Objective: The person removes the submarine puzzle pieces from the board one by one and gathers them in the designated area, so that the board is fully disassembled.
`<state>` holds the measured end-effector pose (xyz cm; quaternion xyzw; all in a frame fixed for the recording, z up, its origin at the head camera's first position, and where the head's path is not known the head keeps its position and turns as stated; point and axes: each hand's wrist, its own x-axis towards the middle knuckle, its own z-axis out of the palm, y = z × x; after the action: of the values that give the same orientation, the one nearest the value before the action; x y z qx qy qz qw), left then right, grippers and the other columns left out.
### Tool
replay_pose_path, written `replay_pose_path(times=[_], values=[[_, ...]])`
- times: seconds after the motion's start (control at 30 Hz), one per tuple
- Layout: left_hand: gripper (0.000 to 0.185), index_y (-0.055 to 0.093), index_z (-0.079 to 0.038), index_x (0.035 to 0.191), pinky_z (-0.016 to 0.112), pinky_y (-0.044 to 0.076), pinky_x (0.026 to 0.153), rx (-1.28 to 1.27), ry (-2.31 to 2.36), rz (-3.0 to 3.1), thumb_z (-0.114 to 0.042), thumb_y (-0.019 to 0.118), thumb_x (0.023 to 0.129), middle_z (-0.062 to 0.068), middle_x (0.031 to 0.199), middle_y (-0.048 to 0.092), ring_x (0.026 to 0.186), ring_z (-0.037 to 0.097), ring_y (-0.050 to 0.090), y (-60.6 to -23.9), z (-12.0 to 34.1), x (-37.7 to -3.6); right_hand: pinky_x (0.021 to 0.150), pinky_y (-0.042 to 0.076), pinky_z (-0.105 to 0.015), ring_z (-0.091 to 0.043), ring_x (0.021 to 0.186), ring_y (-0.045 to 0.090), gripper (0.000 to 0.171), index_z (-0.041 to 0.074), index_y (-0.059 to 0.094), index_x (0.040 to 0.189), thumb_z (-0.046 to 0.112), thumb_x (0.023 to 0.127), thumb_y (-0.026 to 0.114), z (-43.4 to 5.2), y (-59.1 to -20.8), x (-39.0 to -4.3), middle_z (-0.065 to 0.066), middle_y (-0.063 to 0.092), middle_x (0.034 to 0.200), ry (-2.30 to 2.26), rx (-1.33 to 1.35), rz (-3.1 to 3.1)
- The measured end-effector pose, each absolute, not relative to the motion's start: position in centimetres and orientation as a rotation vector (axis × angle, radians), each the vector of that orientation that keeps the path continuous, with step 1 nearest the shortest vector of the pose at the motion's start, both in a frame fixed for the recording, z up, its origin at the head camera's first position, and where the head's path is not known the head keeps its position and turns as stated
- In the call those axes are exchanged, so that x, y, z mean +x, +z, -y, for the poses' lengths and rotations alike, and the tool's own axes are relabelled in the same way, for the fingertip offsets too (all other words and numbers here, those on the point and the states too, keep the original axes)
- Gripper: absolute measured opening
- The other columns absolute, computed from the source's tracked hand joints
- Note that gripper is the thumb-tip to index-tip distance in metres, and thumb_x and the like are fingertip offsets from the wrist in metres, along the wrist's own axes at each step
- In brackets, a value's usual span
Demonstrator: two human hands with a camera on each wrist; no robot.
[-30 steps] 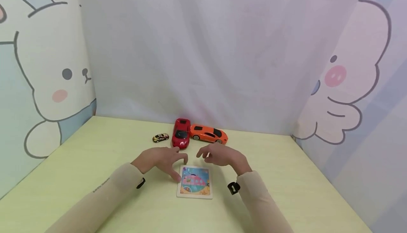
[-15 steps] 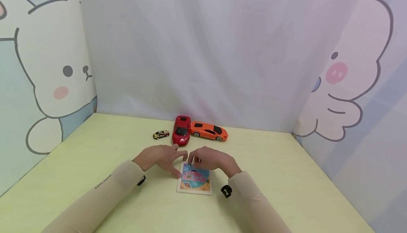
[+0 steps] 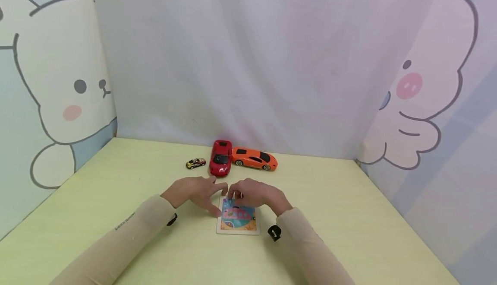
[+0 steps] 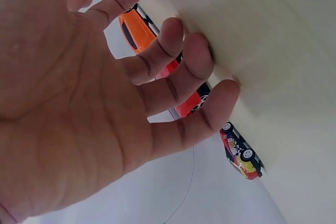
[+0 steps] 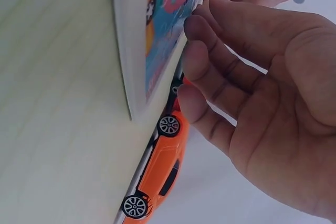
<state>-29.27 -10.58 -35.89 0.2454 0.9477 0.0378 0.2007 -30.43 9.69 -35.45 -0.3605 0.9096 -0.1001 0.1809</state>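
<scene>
A small picture puzzle board (image 3: 237,220) lies flat on the pale green table (image 3: 116,181), in front of me. My left hand (image 3: 198,191) rests beside the board's upper left corner, fingers spread and relaxed, thumb against the board's left edge. In the left wrist view the left hand (image 4: 105,93) holds nothing, and its fingertips (image 4: 223,90) touch the table. My right hand (image 3: 252,193) lies over the board's far edge. Its bent fingertips (image 5: 197,56) touch the picture face of the puzzle board (image 5: 157,35). I see nothing held in it.
Three toy cars stand behind the hands near the back curtain: a red car (image 3: 220,157), an orange car (image 3: 254,159) to its right and a tiny yellow-black car (image 3: 196,163) to its left. Cartoon-printed curtains (image 3: 50,103) close in the table on three sides.
My right hand has moved left and down onto the far edge of the puzzle board, close to the left hand. The left hand has barely moved.
</scene>
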Motion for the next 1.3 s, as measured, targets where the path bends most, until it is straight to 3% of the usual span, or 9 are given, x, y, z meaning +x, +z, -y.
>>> replay_pose_path(times=[0.53,0.73,0.93,1.17,1.3], values=[[0.052,0.046,-0.036,0.121,0.045,0.05,0.078,0.659,0.111,-2.65,-0.055,0.076,0.082,0.005,0.106,0.049,0.086,0.024,0.057,-35.7,10.4,-28.9,0.076,0.05,-0.021,-0.006,0.08,0.059,0.021,0.016,0.075,0.116,0.016,0.097,0.067,-9.6,-35.0,-30.2,0.011,0.066,0.09,-0.326,-0.989,-2.549],[0.053,0.046,-0.035,0.121,0.046,0.051,0.078,0.655,0.11,-2.643,-0.054,0.076,0.083,0.004,0.106,0.049,0.087,0.024,0.057,-35.8,10.3,-28.8,0.081,0.051,-0.024,-0.005,0.082,0.06,0.028,0.013,0.072,0.121,0.022,0.094,0.072,-9.2,-34.8,-29.5,0.01,0.067,0.095,-0.279,-0.927,-2.533],[0.054,0.045,-0.035,0.122,0.047,0.051,0.079,0.656,0.111,-2.646,-0.054,0.076,0.083,0.005,0.107,0.05,0.087,0.024,0.057,-35.9,10.4,-28.9,0.077,0.051,-0.023,-0.007,0.079,0.059,0.029,0.014,0.069,0.118,0.023,0.091,0.076,-8.7,-34.8,-28.7,0.009,0.064,0.09,-0.28,-0.872,-2.591],[0.055,0.045,-0.034,0.124,0.049,0.051,0.082,0.663,0.127,-2.635,-0.054,0.076,0.083,0.005,0.108,0.049,0.089,0.024,0.056,-36.0,10.6,-29.0,0.074,0.052,-0.029,-0.01,0.08,0.057,0.048,0.017,0.058,0.129,0.031,0.088,0.078,-7.8,-34.8,-27.6,0.007,0.059,0.09,-0.195,-0.767,-2.632],[0.054,0.044,-0.034,0.123,0.049,0.051,0.082,0.669,0.13,-2.629,-0.054,0.075,0.084,0.005,0.107,0.048,0.089,0.024,0.056,-35.9,10.6,-29.1,0.077,0.052,-0.032,-0.01,0.082,0.057,0.047,0.017,0.057,0.128,0.032,0.089,0.078,-7.9,-35.0,-27.6,0.006,0.059,0.089,-0.221,-0.718,-2.633]])
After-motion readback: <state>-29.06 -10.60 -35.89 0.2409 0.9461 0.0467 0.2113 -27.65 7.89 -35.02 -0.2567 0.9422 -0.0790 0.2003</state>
